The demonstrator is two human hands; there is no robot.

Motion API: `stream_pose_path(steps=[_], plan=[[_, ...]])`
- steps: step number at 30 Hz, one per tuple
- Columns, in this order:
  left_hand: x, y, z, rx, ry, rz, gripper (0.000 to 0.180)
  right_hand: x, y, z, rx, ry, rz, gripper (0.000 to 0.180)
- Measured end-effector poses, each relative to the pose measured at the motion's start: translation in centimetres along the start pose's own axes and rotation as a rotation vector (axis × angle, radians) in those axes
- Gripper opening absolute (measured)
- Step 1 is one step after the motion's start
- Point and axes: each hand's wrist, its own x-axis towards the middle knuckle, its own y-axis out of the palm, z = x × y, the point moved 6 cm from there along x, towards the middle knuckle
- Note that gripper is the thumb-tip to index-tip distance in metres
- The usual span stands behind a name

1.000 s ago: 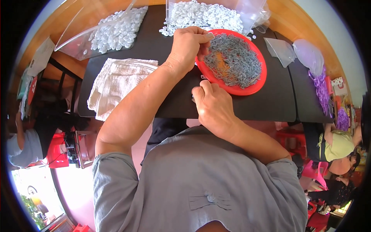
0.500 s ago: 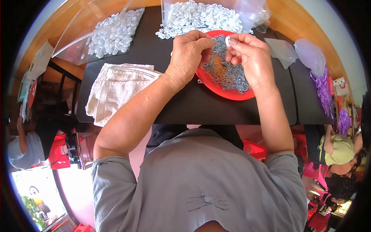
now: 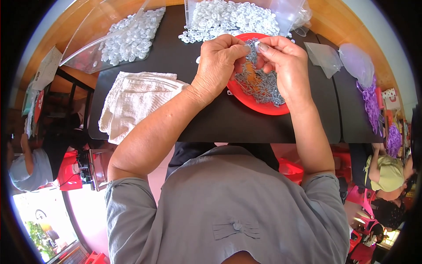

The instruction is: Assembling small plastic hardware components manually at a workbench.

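Above a red plastic bowl (image 3: 246,102) full of small grey nails (image 3: 263,88), both hands are raised with their fingertips close together. My right hand (image 3: 285,59) pinches a small white plastic clip (image 3: 257,45) between thumb and forefinger. Thumb and forefinger of my left hand (image 3: 220,57) are also pressed together, facing the clip across a narrow gap; whatever they hold is too small to make out. A heap of the same white clips (image 3: 233,18) spills out of a clear bag behind the bowl.
Another clear bag of white clips (image 3: 129,39) lies at the far left, above a folded cream cloth (image 3: 136,101). Clear plastic bags (image 3: 323,59) and purple netting (image 3: 371,103) are on the right side of the dark table (image 3: 246,127). Other people sit at both sides.
My left fingertips have come slightly nearer to the white clip in my right hand. The view has shifted slightly; otherwise little differs.
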Motion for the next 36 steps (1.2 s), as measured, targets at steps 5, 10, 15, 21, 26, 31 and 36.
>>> stream_pose_path(steps=[5, 10, 15, 21, 26, 31, 36], plan=[[-0.1, 0.0, 0.2, 0.024, 0.01, 0.017, 0.015, -0.4, 0.9, 0.0, -0.025, -0.033, 0.008, 0.013], [-0.3, 0.8, -1.0, -0.013, 0.029, 0.091, 0.013, 0.4, -0.3, 0.0, 0.07, 0.016, 0.103, 0.015], [-0.5, 1.4, -1.5, -0.027, 0.103, 0.16, 0.02, 0.1, -0.8, 0.6, 0.116, 0.107, 0.252, 0.016], [-0.8, 1.5, -1.5, -0.001, 0.159, 0.23, 0.026, -0.5, -0.4, -0.5, 0.249, 0.234, 0.324, 0.017], [-1.0, 1.7, -1.7, 0.01, 0.146, 0.205, 0.028, -0.8, -0.3, -0.7, 0.299, 0.272, 0.294, 0.018], [-1.1, 1.9, -1.6, -0.018, 0.296, 0.23, 0.028, -1.0, 0.0, -0.3, 0.266, 0.254, 0.294, 0.02], [-1.3, 2.1, -2.2, -0.098, 0.199, 0.295, 0.024, -1.2, 0.0, -0.4, 0.296, 0.259, 0.326, 0.022]])
